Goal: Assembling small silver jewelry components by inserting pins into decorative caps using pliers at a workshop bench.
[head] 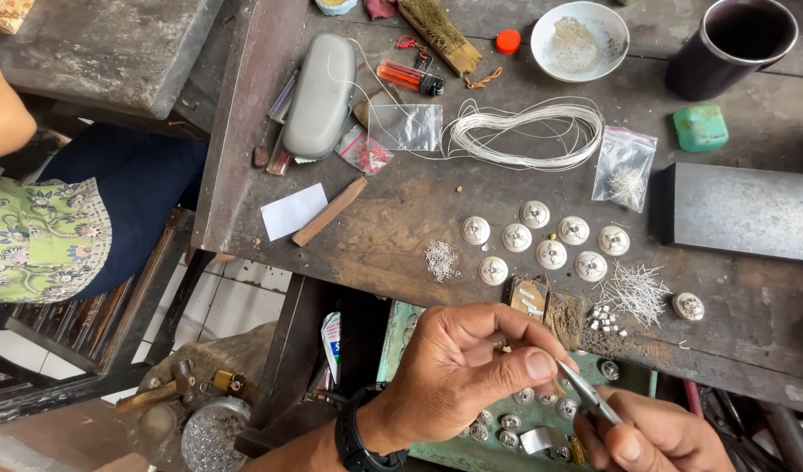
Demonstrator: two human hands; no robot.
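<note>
Left hand (pixel 467 371): low centre of the frame, thumb and forefinger pinched shut on something too small to make out, a black watch (pixel 359 437) on the wrist.
Right hand (pixel 655 433): lower right corner, closed around metal tweezers (pixel 589 395) whose tips point up-left to the left thumb.
Tray (pixel 436 454): green, under both hands, holding small round silver pieces.
Silver domes (pixel 541 240): eight round pieces in two loose rows on the counter (pixel 401 218), centre right, just above the hands.
Wire bits (pixel 636 293): a heap of short straight pieces right of the domes; a ninth dome (pixel 688 306) lies beside it.
Wire coil (pixel 528 131): upper centre, beside a clear bag.
Upper right: white bowl (pixel 580 39), dark cup (pixel 732 44).
Upper left: grey case (pixel 321 94), orange lighter (pixel 410 77).
Left edge: another person's flowered sleeve (pixel 38 240).
</note>
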